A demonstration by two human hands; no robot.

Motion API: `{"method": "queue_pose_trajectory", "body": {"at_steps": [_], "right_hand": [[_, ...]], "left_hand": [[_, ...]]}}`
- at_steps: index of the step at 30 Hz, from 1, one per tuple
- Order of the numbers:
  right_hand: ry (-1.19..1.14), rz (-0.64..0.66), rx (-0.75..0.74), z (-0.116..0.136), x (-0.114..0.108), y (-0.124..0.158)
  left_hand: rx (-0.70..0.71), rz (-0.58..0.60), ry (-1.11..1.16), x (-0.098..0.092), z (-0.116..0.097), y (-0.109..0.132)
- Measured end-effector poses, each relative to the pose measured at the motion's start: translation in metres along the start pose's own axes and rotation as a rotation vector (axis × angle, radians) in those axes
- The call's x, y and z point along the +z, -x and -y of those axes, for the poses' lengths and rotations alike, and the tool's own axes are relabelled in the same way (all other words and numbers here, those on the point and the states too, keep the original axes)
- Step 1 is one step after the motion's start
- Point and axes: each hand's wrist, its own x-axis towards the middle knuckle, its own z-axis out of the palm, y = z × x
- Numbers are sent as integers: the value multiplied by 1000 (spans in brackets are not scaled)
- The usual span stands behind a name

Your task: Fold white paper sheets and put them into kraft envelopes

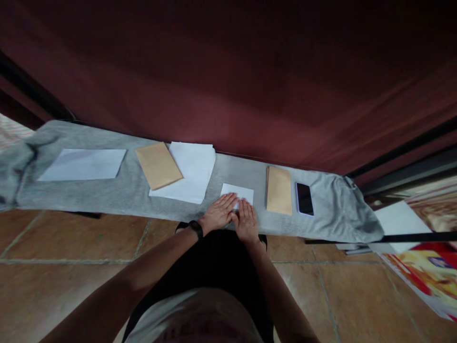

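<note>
A small white sheet of paper [228, 188], perhaps folded, lies on the grey cloth in front of me. My left hand [220, 211], with a dark band on its wrist, rests flat on the sheet's left and near part. Beside it my right hand [246, 221] lies flat on the near right part, fingers stretched out. The two hands nearly meet at the thumbs and cover the sheet's near edge. To the right are brown envelopes [279, 190], apparently stacked. A stack of white paper [193, 169] sits to the left, partly under another brown envelope [159, 166].
A grey cloth [110, 197] covers the narrow bench. At its left end lies a white sheet [84, 164]; a phone [304, 199] lies at right. A dark red panel [228, 95] rises behind. A colourful printed box or bag [428, 271] stands at lower right above the tiled floor [303, 281].
</note>
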Motion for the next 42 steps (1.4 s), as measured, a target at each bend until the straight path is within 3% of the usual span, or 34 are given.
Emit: {"method": "queue_pose_trajectory", "body": {"at_steps": [11,15,19,23,31,42], "right_hand": [[7,-80,62,-19,-5,13],[-24,-22,106,-13,-9,-6],[-87,79,18,-1,-7,-30],[-35,65,18,-1,0,-36],[5,-7,84,-16,5,-26],[18,-56,127,-25,4,-17]], "left_hand": [[26,5,21,-6,0,1],[26,10,40,-4,1,0],[14,1,57,-1,0,-1],[-8,-18,41,3,0,-1],[-158,-78,12,11,1,-7],[-401,-113,-22,7,10,-20]]}}
